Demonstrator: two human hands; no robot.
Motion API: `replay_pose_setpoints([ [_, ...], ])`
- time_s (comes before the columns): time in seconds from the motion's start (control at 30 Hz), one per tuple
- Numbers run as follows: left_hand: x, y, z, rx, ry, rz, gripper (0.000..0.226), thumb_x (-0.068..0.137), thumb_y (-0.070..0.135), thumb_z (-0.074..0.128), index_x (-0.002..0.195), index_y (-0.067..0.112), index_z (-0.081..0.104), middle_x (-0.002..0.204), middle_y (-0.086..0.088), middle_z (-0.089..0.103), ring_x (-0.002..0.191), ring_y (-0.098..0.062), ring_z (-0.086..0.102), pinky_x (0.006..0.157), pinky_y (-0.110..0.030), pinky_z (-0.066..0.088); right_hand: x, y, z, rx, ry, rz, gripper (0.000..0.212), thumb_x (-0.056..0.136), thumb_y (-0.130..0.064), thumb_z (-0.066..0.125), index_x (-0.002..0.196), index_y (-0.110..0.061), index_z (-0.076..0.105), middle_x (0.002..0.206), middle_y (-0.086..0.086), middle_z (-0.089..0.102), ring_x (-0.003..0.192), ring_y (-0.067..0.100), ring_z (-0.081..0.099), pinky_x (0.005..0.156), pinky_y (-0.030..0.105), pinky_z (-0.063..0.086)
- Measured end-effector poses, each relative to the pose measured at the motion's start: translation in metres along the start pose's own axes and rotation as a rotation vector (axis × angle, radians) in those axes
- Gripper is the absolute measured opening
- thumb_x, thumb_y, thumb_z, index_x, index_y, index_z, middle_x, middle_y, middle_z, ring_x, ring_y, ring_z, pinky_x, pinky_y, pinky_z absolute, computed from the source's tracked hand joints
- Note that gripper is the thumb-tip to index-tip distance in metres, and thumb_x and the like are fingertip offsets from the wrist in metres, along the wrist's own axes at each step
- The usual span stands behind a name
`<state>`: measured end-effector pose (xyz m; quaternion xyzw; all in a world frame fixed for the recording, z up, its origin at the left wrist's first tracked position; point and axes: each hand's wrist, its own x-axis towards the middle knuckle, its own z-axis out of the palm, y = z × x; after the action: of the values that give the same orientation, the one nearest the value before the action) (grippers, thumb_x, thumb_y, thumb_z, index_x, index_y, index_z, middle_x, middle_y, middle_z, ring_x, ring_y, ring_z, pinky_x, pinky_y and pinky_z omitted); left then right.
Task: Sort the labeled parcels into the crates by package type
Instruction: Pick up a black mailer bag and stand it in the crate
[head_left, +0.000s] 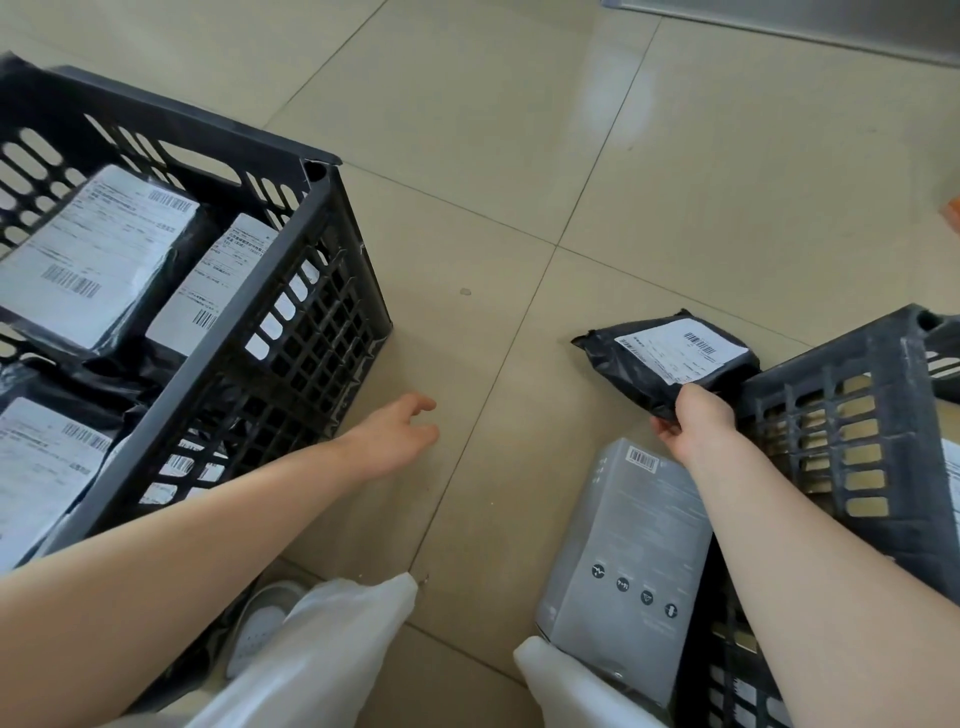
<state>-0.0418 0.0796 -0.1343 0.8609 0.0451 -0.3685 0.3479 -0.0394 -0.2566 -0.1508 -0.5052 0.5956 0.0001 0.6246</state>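
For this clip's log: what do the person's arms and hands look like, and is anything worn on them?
Both forearms are bare as far as the view shows: no sleeves. The left hand and right hand are bare too, with no gloves, and no watch or bracelet at either wrist. No rings can be seen.

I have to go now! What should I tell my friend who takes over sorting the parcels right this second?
Right hand grips a black labeled bag parcel above the floor, beside the right crate.
Left hand is open and holds nothing, next to the left crate.
Done: several black bag parcels lie in the left crate.
Left: the held bag probably joins them; the grey box by the right crate is not yet sorted.
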Motion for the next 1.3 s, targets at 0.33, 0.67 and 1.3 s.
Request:
replay_pose_setpoints([
  [0.33, -0.004, 0.002, -0.002, 0.018, 0.007, 0.0, 0.04, 0.096, 0.027, 0.051, 0.136, 0.026, 0.051, 0.145, 0.0, 0.048, 0.132, -0.017, 0.045, 0.108, -0.031, 0.036, -0.032, -0.014, 0.0, -0.312, -0.041, -0.408, 0.023, 0.09, -0.006, 0.041, 0.069, -0.012, 0.048, 0.07, 0.0, 0.047, 0.065, 0.019, 0.037, 0.058, 0.029, 0.028],
  [0.67, -0.029, 0.003, -0.022, 0.096, 0.008, 0.04, 0.044, 0.095, 0.029, 0.05, 0.139, 0.027, 0.049, 0.146, 0.005, 0.048, 0.132, -0.016, 0.045, 0.109, -0.033, 0.037, -0.087, -0.034, 0.006, -0.674, -0.456, -0.636, 0.036, 0.075, 0.0, 0.048, 0.049, -0.022, 0.034, 0.054, 0.0, 0.032, 0.059, 0.017, 0.031, 0.053, 0.026, 0.024],
  [1.3, -0.09, 0.062, -0.051, 0.631, 0.07, 0.61, 0.038, 0.103, 0.036, 0.038, 0.137, 0.023, 0.05, 0.135, 0.007, 0.055, 0.133, -0.016, 0.043, 0.118, -0.044, 0.019, -0.226, -0.036, 0.02, -1.198, -0.844, -0.802, 0.032, 0.074, 0.01, 0.043, 0.055, -0.014, 0.053, 0.047, -0.006, 0.045, 0.048, 0.009, 0.039, 0.05, 0.023, 0.03],
])
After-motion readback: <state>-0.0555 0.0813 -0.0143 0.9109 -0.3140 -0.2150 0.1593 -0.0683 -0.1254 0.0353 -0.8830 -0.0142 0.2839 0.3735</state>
